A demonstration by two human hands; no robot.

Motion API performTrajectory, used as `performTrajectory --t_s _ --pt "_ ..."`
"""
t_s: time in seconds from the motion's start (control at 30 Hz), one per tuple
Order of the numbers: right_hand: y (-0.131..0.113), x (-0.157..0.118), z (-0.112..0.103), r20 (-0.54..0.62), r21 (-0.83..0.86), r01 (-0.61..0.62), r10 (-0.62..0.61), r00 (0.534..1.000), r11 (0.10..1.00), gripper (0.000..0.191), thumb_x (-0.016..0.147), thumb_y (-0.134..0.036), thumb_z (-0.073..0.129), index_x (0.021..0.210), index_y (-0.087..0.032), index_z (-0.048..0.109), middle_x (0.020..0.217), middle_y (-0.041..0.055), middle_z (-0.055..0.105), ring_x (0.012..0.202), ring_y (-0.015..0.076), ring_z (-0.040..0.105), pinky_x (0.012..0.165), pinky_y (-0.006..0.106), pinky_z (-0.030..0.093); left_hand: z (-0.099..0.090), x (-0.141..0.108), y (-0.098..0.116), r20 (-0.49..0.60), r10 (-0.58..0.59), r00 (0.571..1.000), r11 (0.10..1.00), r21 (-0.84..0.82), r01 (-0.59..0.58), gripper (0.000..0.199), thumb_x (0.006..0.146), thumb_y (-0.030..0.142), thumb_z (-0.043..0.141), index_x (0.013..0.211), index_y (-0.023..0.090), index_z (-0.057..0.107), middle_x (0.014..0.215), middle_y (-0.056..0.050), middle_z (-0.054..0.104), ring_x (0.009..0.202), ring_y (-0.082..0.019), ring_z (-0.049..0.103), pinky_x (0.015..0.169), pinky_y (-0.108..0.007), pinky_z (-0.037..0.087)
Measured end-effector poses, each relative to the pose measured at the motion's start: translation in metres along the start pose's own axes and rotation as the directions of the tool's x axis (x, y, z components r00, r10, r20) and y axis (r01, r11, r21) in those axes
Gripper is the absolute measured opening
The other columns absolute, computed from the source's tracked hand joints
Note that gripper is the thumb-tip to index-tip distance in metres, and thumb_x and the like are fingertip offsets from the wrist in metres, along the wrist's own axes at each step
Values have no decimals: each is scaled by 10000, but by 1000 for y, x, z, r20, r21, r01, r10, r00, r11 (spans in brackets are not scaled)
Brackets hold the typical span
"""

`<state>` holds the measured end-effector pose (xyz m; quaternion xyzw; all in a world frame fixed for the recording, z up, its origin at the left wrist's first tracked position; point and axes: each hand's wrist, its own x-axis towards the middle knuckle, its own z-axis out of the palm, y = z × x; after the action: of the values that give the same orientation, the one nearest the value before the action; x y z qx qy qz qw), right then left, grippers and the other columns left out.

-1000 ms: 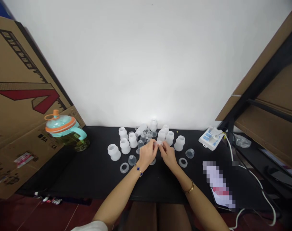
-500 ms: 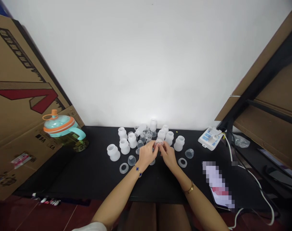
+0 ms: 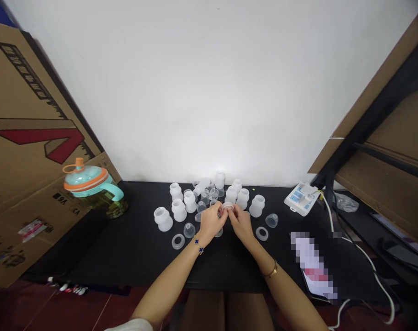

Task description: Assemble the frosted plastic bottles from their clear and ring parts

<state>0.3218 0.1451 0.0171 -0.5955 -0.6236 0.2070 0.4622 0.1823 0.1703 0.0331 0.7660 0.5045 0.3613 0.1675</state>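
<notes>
My left hand (image 3: pixel 212 220) and my right hand (image 3: pixel 241 223) meet at the middle of the black table, fingers closed on a translucent bottle ring (image 3: pixel 227 205). The fingers partly cover it, and whether another part sits inside it I cannot tell. Around my hands stand several white bottles with open necks, among them a bottle (image 3: pixel 163 219) on the left and a bottle (image 3: pixel 257 206) on the right. Loose rings lie flat, one ring (image 3: pixel 178 241) by my left wrist and another ring (image 3: pixel 261 233) right of my right hand. Clear domed caps (image 3: pixel 189 230) are scattered nearby, one cap (image 3: pixel 271 220) at the right.
A large jug (image 3: pixel 98 188) with a turquoise handle stands at the left by a cardboard box (image 3: pixel 29 161). On the right are a white power strip (image 3: pixel 301 198), a white cable (image 3: pixel 363 257) and a phone-like device (image 3: pixel 314 266) with a blurred screen. A white wall (image 3: pixel 215 92) rises behind the table.
The view has shifted very slightly. Both hands stay together on the ring, with only a small change in its tilt and in the fingers.
</notes>
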Motion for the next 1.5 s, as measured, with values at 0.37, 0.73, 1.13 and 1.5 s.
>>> performTrajectory --t_s 0.37,0.73,1.13,1.5 --pt "1 2 0 -17 -56 30 -31 999 998 340 968 -457 449 773 -221 596 632 -6 608 577 173 558 565 258 360 -2 0 -2 15 21 1000 999 38 -22 239 942 346 524 740 219 540 631 19 582 605 -153 569 581 -252 314" --pt "-3 3 -4 22 34 27 -28 999 999 313 972 -470 472 977 -227 670 808 20 707 617 177 626 575 260 444 -6 1 -4 -38 67 997 993 98 -63 169 942 340 544 866 219 635 768 -12 683 671 -152 628 613 -247 387" --pt "-2 2 -2 62 166 -68 58 996 984 334 940 -508 501 808 -227 626 532 -33 564 510 183 588 522 261 420 -4 2 -5 12 10 1000 979 -202 -8 239 959 348 544 1165 237 592 842 7 729 669 -140 673 662 -239 496" --pt "-3 3 -2 30 110 -19 16 999 994 344 940 -509 502 841 -213 648 683 6 650 581 176 595 541 256 452 -2 5 -11 74 40 996 935 -354 -11 318 963 418 528 1168 200 637 739 -10 711 613 -160 651 610 -253 487"
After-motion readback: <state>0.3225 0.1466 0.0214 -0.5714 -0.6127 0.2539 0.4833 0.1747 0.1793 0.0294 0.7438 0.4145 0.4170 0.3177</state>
